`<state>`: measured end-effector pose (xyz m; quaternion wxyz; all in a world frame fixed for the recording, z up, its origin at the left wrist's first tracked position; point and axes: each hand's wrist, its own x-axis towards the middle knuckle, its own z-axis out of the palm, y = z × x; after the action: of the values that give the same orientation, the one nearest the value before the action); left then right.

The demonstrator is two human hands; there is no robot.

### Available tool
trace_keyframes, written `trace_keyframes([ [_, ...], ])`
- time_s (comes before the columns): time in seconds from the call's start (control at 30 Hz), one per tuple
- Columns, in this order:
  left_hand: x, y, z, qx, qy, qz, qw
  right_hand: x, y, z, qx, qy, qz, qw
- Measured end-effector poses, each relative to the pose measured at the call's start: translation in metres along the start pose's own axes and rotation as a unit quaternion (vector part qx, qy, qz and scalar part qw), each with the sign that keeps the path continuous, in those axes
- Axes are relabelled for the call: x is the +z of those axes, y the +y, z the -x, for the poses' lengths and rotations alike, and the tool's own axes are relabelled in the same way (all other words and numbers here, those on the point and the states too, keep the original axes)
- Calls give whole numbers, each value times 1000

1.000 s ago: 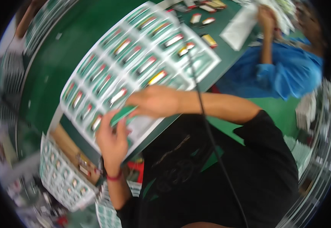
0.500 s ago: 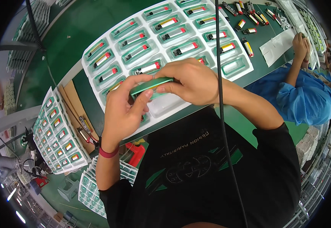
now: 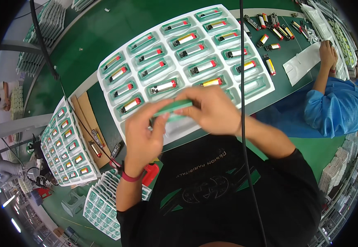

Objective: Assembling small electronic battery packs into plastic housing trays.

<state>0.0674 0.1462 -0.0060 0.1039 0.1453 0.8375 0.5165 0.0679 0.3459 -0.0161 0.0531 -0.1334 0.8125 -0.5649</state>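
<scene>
Above the near edge of a white compartment tray [image 3: 134, 77], both my hands grip a flat green rectangular piece [image 3: 174, 108] that looks like a casing. Its left end is pinched between the thumb and fingers of my left hand [image 3: 143, 131]. My right hand [image 3: 214, 110] closes on the other end, thumb against the near side. Fingers hide much of the piece, and motion blurs it a little. Most compartments of the tray hold a small red-capped part, such as the battery-like assembly [image 3: 163, 86] just beyond my hands.
Loose battery-like assemblies [image 3: 270, 66] lie at the back right, near a white sheet [image 3: 302, 64]. A second filled tray [image 3: 68, 144] slants at the left. A black cable [image 3: 242, 82] hangs in front. Another person in a blue sleeve [image 3: 331, 105] works at the right.
The view has shifted, so the tray and my hands appear lower. My hands still hold the green piece, now at a slightly different angle. The co-worker's hand stays at the right.
</scene>
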Motion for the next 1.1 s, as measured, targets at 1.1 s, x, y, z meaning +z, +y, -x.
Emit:
trace_keyframes([
  [1.1, -78, -59, 100, -180, 154, -387, 891, 26, 20, 19, -324, -76, 200, 921],
])
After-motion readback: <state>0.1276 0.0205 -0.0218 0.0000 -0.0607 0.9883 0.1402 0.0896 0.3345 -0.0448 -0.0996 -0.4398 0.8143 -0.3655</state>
